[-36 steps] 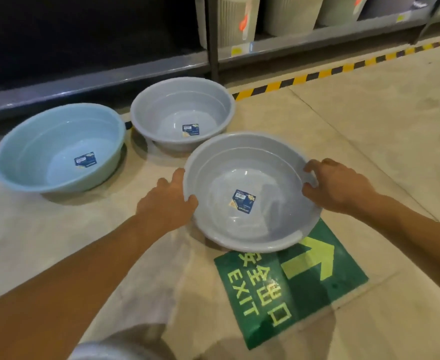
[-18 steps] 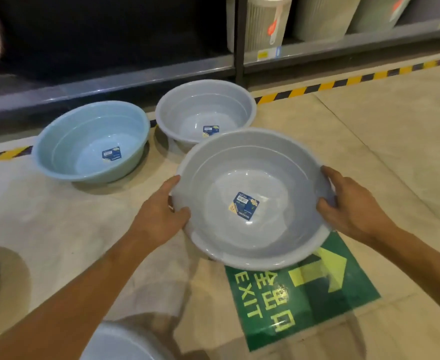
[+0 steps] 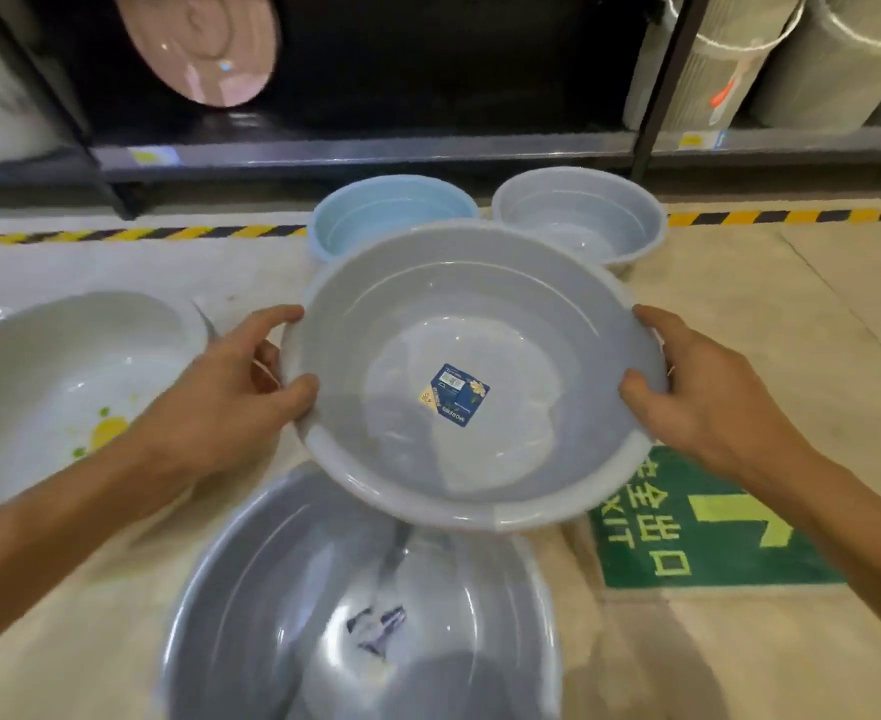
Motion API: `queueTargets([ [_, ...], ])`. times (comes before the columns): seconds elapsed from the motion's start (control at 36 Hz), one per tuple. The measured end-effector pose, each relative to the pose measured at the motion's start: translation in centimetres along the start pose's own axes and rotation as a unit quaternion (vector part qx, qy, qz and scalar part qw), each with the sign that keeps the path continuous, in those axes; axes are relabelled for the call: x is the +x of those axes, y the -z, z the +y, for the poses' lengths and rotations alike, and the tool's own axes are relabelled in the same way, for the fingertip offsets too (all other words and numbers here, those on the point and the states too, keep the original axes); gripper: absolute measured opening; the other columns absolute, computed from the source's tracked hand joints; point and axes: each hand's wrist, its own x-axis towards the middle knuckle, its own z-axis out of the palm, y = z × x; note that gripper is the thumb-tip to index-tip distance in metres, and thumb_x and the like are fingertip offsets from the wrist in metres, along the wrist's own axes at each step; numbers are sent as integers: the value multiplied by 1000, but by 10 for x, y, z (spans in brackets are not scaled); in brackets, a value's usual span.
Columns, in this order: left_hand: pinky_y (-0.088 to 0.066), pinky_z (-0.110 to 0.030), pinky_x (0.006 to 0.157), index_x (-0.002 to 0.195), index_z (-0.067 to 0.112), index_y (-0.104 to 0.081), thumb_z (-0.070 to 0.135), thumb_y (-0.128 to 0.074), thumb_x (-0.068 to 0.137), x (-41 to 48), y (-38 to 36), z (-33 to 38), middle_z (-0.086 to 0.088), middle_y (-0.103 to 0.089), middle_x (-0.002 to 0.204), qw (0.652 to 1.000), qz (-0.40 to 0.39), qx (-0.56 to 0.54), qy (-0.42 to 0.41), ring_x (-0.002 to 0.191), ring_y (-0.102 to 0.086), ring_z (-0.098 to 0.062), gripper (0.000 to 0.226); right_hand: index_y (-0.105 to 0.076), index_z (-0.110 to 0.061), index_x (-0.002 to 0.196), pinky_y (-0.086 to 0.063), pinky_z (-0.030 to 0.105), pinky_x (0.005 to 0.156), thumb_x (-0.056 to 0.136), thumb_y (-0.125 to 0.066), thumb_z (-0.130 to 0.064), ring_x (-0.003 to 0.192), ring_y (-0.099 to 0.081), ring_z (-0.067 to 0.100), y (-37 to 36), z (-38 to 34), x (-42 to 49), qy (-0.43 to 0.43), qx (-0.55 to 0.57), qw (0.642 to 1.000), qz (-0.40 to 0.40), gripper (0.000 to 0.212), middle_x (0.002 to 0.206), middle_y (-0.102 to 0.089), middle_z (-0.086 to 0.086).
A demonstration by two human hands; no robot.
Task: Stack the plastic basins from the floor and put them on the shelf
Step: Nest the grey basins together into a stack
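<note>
I hold a grey plastic basin (image 3: 480,324) with a blue sticker in its bottom, lifted off the floor. My left hand (image 3: 235,387) grips its left rim and my right hand (image 3: 698,402) grips its right rim. Right below it, near me, another grey basin (image 3: 272,615) sits on the floor. Beyond the held one stand a light blue basin (image 3: 391,210) and a pale grey basin (image 3: 583,215), both partly hidden by it. A white basin (image 3: 38,387) with a yellow print lies at the left. The dark shelf (image 3: 365,153) runs across the back.
A pink basin (image 3: 199,44) leans on the shelf at upper left. Ribbed bins (image 3: 713,70) fill the shelf bay at right, behind a dark upright post (image 3: 661,85). Yellow-black tape (image 3: 116,233) lines the floor before the shelf. A green exit sign (image 3: 713,532) is stuck on the floor at right.
Both hands have lifted the grey basin off the floor and carried it towards me, over another grey basin. The view has swung left, bringing the white and pink basins into sight.
</note>
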Motion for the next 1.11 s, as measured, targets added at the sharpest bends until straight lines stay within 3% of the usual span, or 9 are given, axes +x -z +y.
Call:
queueTargets([
  [0.11, -55, -42, 83, 127, 58, -41, 64, -57, 66, -63, 48, -28, 6, -63, 95, 999, 3, 23, 22, 85, -66, -20, 64, -33, -28, 151, -37, 32, 74, 78, -48, -44, 86, -52, 25, -7, -49, -24, 42, -8, 999, -22, 76, 116, -65, 12],
  [0.17, -56, -43, 81, 133, 50, -41, 67, -52, 63, -92, 66, -39, 6, -62, 91, 998, 9, 44, 31, 82, -66, -18, 73, -35, -29, 150, -38, 33, 75, 84, -52, -40, 88, -55, 27, -12, -70, -38, 64, -3, 997, -34, 69, 118, -65, 11],
  [0.28, -56, -45, 77, 139, 40, -38, 65, -52, 66, -146, 86, -54, 3, -59, 90, 997, 25, 63, 39, 79, -64, -22, 78, -38, -30, 148, -37, 32, 78, 87, -57, -28, 89, -51, 23, -19, -99, -68, 91, 15, 994, -52, 64, 115, -64, 7],
  [0.47, -53, -39, 72, 140, 34, -39, 53, -57, 74, -203, 76, -77, 3, -60, 86, 996, 44, 66, 51, 72, -60, -17, 71, -33, -32, 149, -38, 34, 77, 79, -48, -42, 89, -52, 24, -37, -101, -111, 89, -19, 992, -89, 72, 117, -64, 7],
  [0.67, -40, -19, 58, 145, 26, -37, 49, -57, 77, -230, 43, -99, 8, -58, 77, 996, 8, 77, 53, 77, -59, -1, 75, -33, -31, 150, -45, 38, 83, 79, -48, -45, 110, -59, 31, -47, -82, -142, 86, -26, 991, -97, 74, 130, -62, 6],
  [0.83, -38, -16, 58, 150, 22, -32, 39, -67, 88, -231, 19, -111, 16, -54, 81, 994, -8, 93, 52, 80, -56, 12, 73, -33, -30, 150, -49, 41, 82, 82, -47, -45, 101, -60, 29, -61, -65, -152, 75, -40, 991, -108, 72, 126, -62, 7],
  [0.92, -38, -14, 58, 153, 22, -28, 40, -65, 90, -229, 7, -117, 21, -51, 84, 994, -28, 91, 54, 79, -55, 17, 76, -31, -30, 151, -51, 46, 87, 83, -46, -45, 111, -59, 32, -68, -57, -154, 73, -54, 990, -111, 71, 134, -59, 8],
  [1.03, -40, -12, 59, 154, 26, -23, 48, -61, 91, -227, -4, -123, 13, -51, 100, 992, -45, 97, 65, 77, -57, 8, 76, -30, -28, 152, -52, 45, 85, 85, -44, -45, 114, -58, 34, -78, -49, -156, 75, -76, 988, -113, 70, 139, -56, 9],
  [1.11, -46, -17, 73, 153, 28, -20, 52, -60, 90, -228, -12, -128, 11, -57, 111, 993, -53, 84, 66, 89, -63, -4, 78, -28, -28, 152, -53, 45, 78, 89, -47, -41, 108, -60, 34, -85, -42, -157, 76, -92, 987, -111, 67, 135, -57, 10],
])
